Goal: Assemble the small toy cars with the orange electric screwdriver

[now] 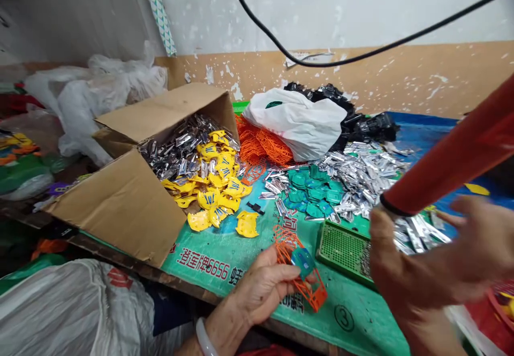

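Note:
My left hand (267, 283) is closed around an orange lattice plastic frame (317, 297), with a teal plastic piece (303, 261) lying against it under my thumb. My right hand (437, 270) is smeared by motion; its thumb and fingers look spread, with a gap between them. Right above it slants a red cylindrical tool (450, 147) with a black ring at its lower end. Whether thumb and tool touch is unclear. Between the hands sits a green perforated tray (341, 246), small metal bits at its right end. Teal pieces (313, 190) are heaped behind the tray.
An open cardboard box (132, 206) spills metal parts and yellow plastic pieces (219, 195) onto the green sheet (353, 313). Behind are orange lattice frames (265, 144), a white bag (299, 120), black parts (369, 126) and silver metal parts (365, 174). A black cable (281, 48) hangs overhead.

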`<state>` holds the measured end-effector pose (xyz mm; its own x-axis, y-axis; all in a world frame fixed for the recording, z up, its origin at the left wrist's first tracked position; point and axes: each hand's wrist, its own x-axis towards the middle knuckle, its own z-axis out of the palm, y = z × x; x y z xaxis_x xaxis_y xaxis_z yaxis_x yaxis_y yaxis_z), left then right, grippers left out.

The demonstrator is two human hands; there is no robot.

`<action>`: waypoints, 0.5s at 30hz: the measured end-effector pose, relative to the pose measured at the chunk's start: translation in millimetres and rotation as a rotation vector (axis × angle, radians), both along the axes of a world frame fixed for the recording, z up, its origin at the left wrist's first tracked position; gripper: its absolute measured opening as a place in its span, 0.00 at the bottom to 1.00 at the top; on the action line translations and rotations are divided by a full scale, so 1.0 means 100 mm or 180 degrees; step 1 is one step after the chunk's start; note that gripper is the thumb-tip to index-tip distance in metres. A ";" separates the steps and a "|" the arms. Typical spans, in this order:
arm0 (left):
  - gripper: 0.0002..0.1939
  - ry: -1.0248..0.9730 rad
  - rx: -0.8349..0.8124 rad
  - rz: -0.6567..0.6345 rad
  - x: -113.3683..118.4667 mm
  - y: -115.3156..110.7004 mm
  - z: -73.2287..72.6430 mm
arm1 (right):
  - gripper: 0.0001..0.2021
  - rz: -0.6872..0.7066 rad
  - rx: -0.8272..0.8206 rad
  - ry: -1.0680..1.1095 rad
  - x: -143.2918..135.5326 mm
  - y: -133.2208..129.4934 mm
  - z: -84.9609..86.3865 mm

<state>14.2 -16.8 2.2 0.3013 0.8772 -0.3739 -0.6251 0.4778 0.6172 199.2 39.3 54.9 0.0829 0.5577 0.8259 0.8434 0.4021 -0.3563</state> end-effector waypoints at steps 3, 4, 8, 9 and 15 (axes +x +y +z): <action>0.20 -0.0134 0.0030 -0.0055 -0.07 -0.03 0.03 | 0.21 0.0513 -0.0048 -0.0337 -0.17 0.10 -0.10; 0.20 -0.0126 0.0017 -0.0060 -0.10 -0.04 0.03 | 0.16 0.0849 -0.0519 -0.0386 -0.22 0.18 -0.15; 0.19 0.0086 -0.0062 0.0140 -0.20 -0.10 0.04 | 0.10 0.1576 -0.2469 -0.0964 -0.47 0.55 -0.34; 0.18 0.0134 -0.0040 0.0196 -0.23 -0.11 0.04 | 0.09 0.1615 -0.2649 -0.1118 -0.54 0.64 -0.38; 0.14 0.0334 0.0224 0.0281 -0.35 -0.15 0.12 | 0.15 0.1362 -0.3320 -0.1790 -0.93 0.97 -0.57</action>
<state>-20.8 -32.3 14.4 0.1843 0.9236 -0.3361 -0.5931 0.3772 0.7113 106.4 136.8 -1.9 -0.4847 0.8599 -0.1604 0.8533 0.4245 -0.3030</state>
